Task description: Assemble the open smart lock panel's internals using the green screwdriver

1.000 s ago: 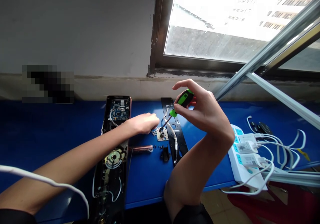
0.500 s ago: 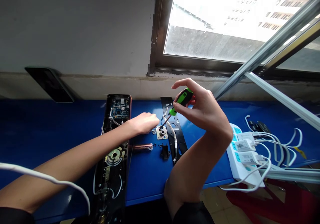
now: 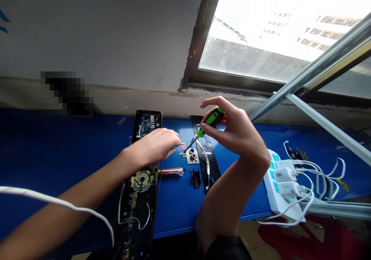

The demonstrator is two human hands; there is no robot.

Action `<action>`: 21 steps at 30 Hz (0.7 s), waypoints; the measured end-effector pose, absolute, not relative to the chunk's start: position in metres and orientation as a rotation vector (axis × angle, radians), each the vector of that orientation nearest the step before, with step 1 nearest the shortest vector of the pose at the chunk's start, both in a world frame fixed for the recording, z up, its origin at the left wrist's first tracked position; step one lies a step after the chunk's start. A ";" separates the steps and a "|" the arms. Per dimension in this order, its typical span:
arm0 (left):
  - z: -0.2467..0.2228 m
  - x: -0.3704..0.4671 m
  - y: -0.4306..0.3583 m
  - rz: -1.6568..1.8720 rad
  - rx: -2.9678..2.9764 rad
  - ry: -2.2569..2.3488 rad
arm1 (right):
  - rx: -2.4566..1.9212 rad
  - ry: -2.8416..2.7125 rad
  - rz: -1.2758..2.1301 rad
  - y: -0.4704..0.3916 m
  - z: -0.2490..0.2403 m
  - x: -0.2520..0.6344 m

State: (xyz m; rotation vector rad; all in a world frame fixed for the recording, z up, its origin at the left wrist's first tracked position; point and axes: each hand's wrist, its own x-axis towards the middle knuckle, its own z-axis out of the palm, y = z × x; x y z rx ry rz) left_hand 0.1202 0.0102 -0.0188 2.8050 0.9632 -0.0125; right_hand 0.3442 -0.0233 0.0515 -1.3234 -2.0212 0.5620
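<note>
My right hand is closed around the handle of a green and black screwdriver. Its shaft slants down left, and the tip is beside a cluster of small screws. Just right of these lies a pale square board with a dark round part on it. My left hand has its fingers curled over the long black housing's right edge; what they hold, if anything, is hidden. Close by its fingertips is a small reddish piece. The open housing shows a circuit board and a round metal speaker-like part.
A perforated black plate with a white cable lies right of the square board. Below are a copper-coloured roll and a black bracket. A white power strip with plugged chargers stands right; a metal frame bar crosses there.
The screwdriver tip has left the square board and is over the screws to its left. My left hand has drawn back, showing the reddish piece. The whole view has shifted slightly.
</note>
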 end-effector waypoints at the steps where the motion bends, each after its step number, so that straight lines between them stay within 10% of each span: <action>1: -0.017 0.112 0.007 0.052 2.800 0.955 | -1.321 -2.031 0.556 -0.023 0.052 0.342; 21: -0.075 0.043 -0.062 1.028 2.404 1.454 | -1.365 -2.300 0.321 -0.023 0.048 0.265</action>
